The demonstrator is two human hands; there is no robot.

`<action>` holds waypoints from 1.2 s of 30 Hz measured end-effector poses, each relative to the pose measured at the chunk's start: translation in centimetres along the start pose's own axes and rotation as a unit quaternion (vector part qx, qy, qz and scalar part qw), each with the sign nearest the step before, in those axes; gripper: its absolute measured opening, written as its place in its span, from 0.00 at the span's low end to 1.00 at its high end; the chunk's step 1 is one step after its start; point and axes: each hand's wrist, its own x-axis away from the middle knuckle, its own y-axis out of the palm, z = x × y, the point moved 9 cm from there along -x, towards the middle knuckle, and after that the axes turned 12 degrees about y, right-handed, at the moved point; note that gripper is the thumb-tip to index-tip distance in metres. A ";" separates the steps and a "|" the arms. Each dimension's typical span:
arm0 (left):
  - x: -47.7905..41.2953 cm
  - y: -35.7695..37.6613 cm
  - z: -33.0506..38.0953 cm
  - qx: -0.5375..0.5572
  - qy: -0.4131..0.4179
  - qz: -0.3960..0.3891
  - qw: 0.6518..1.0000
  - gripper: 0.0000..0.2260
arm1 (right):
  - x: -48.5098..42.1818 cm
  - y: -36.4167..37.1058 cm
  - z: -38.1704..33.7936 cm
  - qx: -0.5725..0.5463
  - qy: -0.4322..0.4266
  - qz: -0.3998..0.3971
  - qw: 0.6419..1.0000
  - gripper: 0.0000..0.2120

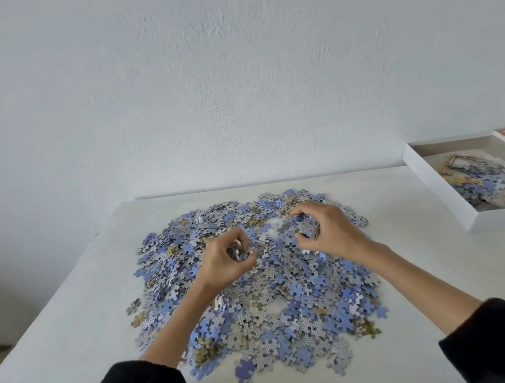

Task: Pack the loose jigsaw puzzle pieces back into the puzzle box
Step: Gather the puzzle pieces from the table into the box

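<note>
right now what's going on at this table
A person is clearing the pile of jigsaw bits on the table. The left hand and the right hand each grip a small bunch of pieces over the pile's middle. The box lies open at the right with some already in it; most are not yet packed.

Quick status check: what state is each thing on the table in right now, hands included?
loose pieces: heaped on the table, mostly unpacked
left hand: grips a clump of loose pieces
right hand: grips a clump of loose pieces
puzzle box: open, some pieces inside
</note>
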 end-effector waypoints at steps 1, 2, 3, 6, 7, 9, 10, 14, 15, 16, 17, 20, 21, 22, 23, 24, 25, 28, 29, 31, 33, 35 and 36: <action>-0.3 0.3 0.3 -0.001 0.004 -0.010 1.000 0.09 | 0.1 -0.4 0.0 -0.001 0.001 0.003 1.000 0.21; -0.7 0.5 0.8 0.000 0.010 -0.015 1.000 0.09 | 0.2 -0.8 0.2 -0.002 0.002 0.007 1.000 0.20; -1.1 0.8 1.3 0.000 0.016 -0.017 1.000 0.10 | 0.3 -1.3 0.3 -0.003 0.000 0.012 1.000 0.20; -2.4 1.8 3.1 -0.006 0.040 -0.020 0.999 0.11 | 0.5 -2.9 0.9 -0.011 -0.003 0.027 1.000 0.19; -2.9 2.1 3.7 -0.010 0.049 -0.022 0.998 0.12 | 0.4 -3.5 1.2 -0.010 -0.003 0.033 0.999 0.19; -3.8 2.8 4.7 -0.019 0.065 -0.026 0.997 0.12 | 0.3 -4.9 1.8 -0.006 -0.005 0.045 0.999 0.18; -4.2 3.2 5.3 -0.017 0.071 -0.026 0.997 0.11 | 0.3 -5.7 2.1 -0.005 -0.006 0.049 0.999 0.18; -6.3 5.4 7.5 -0.010 0.087 -0.023 0.996 0.09 | 0.4 -9.6 3.7 -0.009 -0.012 0.071 0.997 0.16; -6.9 6.2 8.1 -0.011 0.094 -0.025 0.995 0.09 | 0.5 -10.9 4.3 -0.012 -0.011 0.079 0.997 0.16; -7.6 7.1 8.8 -0.011 0.101 -0.028 0.994 0.09 | 0.6 -12.1 5.0 -0.016 -0.007 0.088 0.996 0.15; -8.3 8.1 9.5 -0.012 0.108 -0.031 0.994 0.09 | 0.6 -13.4 5.7 -0.018 -0.003 0.096 0.995 0.15; -10.9 11.2 11.2 -0.007 0.118 -0.035 0.992 0.10 | 0.6 -17.2 8.1 -0.011 0.006 0.111 0.994 0.14; -11.8 12.2 11.7 -0.002 0.121 -0.036 0.992 0.10 | 0.6 -18.5 9.0 -0.009 0.008 0.117 0.993 0.14; -12.7 13.4 12.4 0.004 0.125 -0.040 0.991 0.10 | 0.6 -19.8 9.8 -0.008 0.012 0.123 0.992 0.13; -13.7 14.6 13.0 0.009 0.128 -0.045 0.991 0.10 | 0.6 -21.1 10.7 -0.008 0.016 0.130 0.991 0.13; -14.7 15.9 13.6 0.013 0.131 -0.050 0.990 0.09 | 0.6 -22.5 11.6 -0.004 0.019 0.138 0.990 0.13; -15.7 17.1 14.2 0.017 0.135 -0.054 0.989 0.09 | 0.6 -23.7 12.5 0.002 0.021 0.146 0.989 0.13; -18.5 21.0 15.9 0.023 0.141 -0.066 0.988 0.09 | 0.4 -26.9 15.6 0.024 0.031 0.159 0.987 0.15; -19.3 22.3 16.3 0.026 0.141 -0.069 0.987 0.09 | 0.3 -27.7 16.8 0.030 0.036 0.158 0.986 0.15; -20.7 24.8 16.8 0.038 0.138 -0.077 0.987 0.08 | 0.2 -29.1 19.1 0.038 0.046 0.154 0.986 0.15; -21.9 27.1 17.5 0.046 0.142 -0.083 0.985 0.09 | 0.2 -30.1 21.3 0.044 0.057 0.148 0.986 0.16; -22.8 29.3 18.2 0.045 0.151 -0.087 0.984 0.12 | 0.2 -30.8 23.4 0.049 0.063 0.138 0.987 0.16; -23.1 30.3 18.5 0.046 0.154 -0.091 0.983 0.13 | 0.2 -31.0 24.4 0.051 0.066 0.132 0.988 0.16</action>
